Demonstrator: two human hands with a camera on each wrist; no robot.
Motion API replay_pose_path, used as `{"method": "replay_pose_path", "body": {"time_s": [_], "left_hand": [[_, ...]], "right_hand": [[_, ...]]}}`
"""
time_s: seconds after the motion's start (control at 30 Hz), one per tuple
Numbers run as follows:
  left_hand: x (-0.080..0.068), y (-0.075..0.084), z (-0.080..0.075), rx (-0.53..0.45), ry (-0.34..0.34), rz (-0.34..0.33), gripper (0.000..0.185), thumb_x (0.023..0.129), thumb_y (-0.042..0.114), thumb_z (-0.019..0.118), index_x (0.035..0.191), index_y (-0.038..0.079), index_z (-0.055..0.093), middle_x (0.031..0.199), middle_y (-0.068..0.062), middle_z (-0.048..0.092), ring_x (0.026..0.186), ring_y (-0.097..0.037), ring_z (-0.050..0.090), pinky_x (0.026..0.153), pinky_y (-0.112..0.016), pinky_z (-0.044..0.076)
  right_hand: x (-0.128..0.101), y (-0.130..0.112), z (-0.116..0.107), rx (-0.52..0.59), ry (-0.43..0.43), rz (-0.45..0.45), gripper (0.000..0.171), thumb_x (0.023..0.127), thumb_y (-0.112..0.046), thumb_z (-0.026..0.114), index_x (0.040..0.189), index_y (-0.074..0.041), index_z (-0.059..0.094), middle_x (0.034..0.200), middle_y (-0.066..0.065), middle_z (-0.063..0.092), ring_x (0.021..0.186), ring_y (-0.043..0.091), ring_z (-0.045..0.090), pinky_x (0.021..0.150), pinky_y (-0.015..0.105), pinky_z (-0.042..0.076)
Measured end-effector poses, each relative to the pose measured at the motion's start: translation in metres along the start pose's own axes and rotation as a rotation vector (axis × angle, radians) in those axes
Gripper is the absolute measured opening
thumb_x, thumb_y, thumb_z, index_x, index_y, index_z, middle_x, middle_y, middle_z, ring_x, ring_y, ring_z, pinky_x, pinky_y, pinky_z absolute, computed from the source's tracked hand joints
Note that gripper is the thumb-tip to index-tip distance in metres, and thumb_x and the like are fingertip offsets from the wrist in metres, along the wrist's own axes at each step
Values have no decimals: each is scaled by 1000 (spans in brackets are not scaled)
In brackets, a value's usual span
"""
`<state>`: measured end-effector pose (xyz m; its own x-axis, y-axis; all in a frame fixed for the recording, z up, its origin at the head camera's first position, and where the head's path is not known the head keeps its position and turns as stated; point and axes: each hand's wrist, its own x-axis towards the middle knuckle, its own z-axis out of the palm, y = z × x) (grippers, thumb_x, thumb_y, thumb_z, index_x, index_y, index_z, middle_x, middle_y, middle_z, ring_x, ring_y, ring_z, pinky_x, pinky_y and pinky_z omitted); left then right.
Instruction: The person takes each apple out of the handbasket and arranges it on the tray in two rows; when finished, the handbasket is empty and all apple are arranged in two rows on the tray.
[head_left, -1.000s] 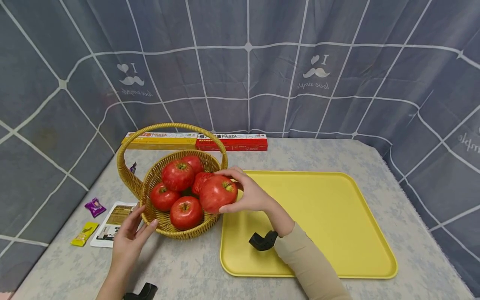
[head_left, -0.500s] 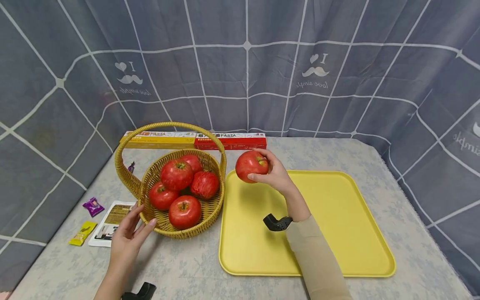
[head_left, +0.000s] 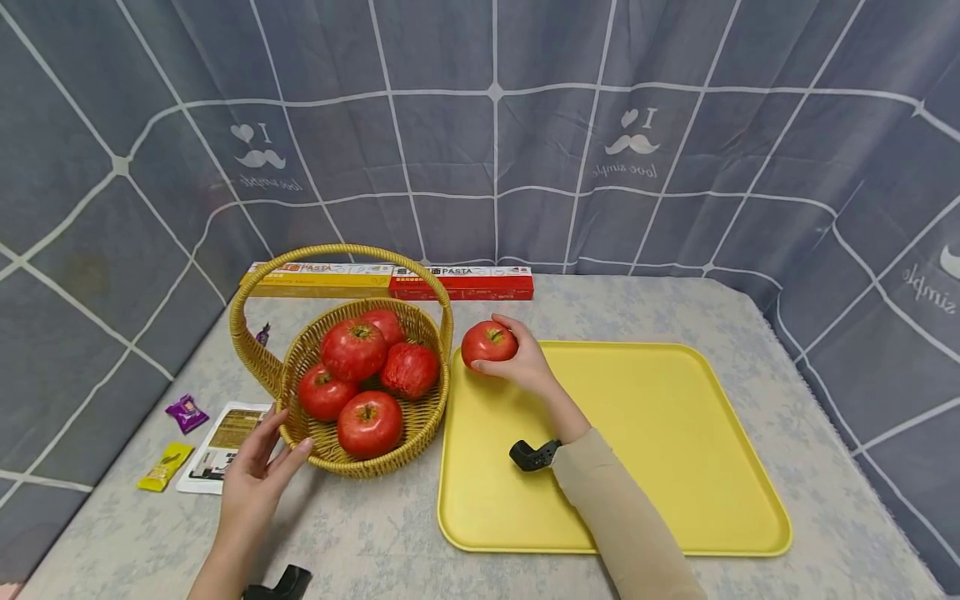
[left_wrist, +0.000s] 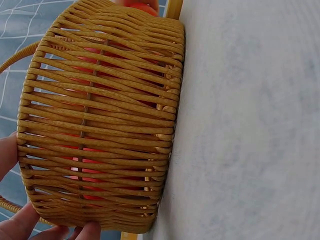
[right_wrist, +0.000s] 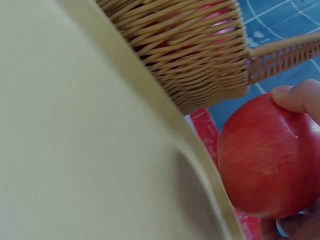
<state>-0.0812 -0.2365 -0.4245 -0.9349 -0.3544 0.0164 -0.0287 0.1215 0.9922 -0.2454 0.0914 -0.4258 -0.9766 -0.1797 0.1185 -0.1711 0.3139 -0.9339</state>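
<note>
My right hand (head_left: 521, 360) holds a red apple (head_left: 489, 346) over the back left corner of the yellow tray (head_left: 645, 450), thumb and fingers on either side of it. In the right wrist view that apple (right_wrist: 270, 157) shows large beside the tray's edge (right_wrist: 165, 120). On the left stands a woven basket (head_left: 367, 468) with a tall looped handle and several red apples (head_left: 370, 425) inside. My left hand (head_left: 255, 471) rests against the basket's near left side, fingers spread at the rim. Its fingertips (left_wrist: 22, 222) touch the weave in the left wrist view.
Behind the basket lie a yellow pasta box (head_left: 322, 287) and a red pasta box (head_left: 465, 287). To its left are a white-edged packet (head_left: 225, 446), a purple wrapped sweet (head_left: 187, 413) and a yellow wrapped snack (head_left: 166, 467). A grey checked curtain (head_left: 555, 150) surrounds the table.
My right hand has lifted the apple out of the basket and carried it right over the tray, then slightly back left and lower. The left hand stays at the basket.
</note>
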Motion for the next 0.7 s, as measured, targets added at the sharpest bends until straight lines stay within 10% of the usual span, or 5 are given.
{"method": "replay_pose_path", "body": {"time_s": [0.5,0.7], "left_hand": [[0,0,0,-17,11,-7,57,85,7,69,136,3,45,152,-10,26,138,-21,25,94,-12,39],[1,0,0,3,3,-10,57,86,8,69,137,2,44,152,-8,27,139,-21,24,94,-12,39]], "right_hand": [[0,10,10,-75,-34,5,88,69,-20,85,143,-15,38,140,10,42,121,28,47,99,43,44],[-10,-18,0,-106,48,-173,80,72,-21,83,140,-14,41,142,8,39,123,27,42,98,45,44]]}}
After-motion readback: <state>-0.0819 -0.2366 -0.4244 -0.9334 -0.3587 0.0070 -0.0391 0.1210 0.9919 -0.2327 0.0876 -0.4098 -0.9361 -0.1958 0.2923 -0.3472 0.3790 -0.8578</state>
